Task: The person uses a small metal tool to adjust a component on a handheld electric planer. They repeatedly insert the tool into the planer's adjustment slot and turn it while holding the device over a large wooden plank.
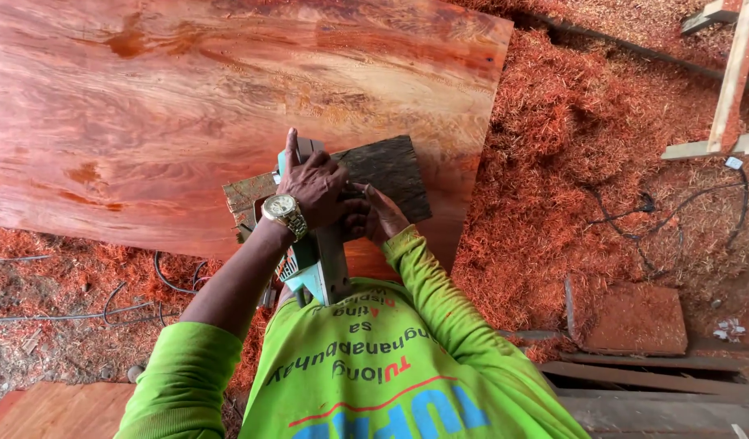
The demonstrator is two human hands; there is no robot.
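Observation:
A teal and grey power tool (316, 260), likely an electric planer, sits at the near edge of a large reddish wood slab (187, 106). My left hand (313, 185), wearing a metal wristwatch (283, 211), grips the top of the tool with the index finger pointing forward. My right hand (374, 213) is pressed against the tool's right side, fingers curled on it. A dark rough wooden block (391, 172) lies on the slab just beyond both hands. Bright green sleeves cover my arms.
Thick red wood shavings (553, 162) cover the ground to the right. Black cables (675, 211) run through them. A pale wooden frame (728, 89) stands at the upper right. Planks (659, 382) lie at the lower right, more cables (130, 301) at the left.

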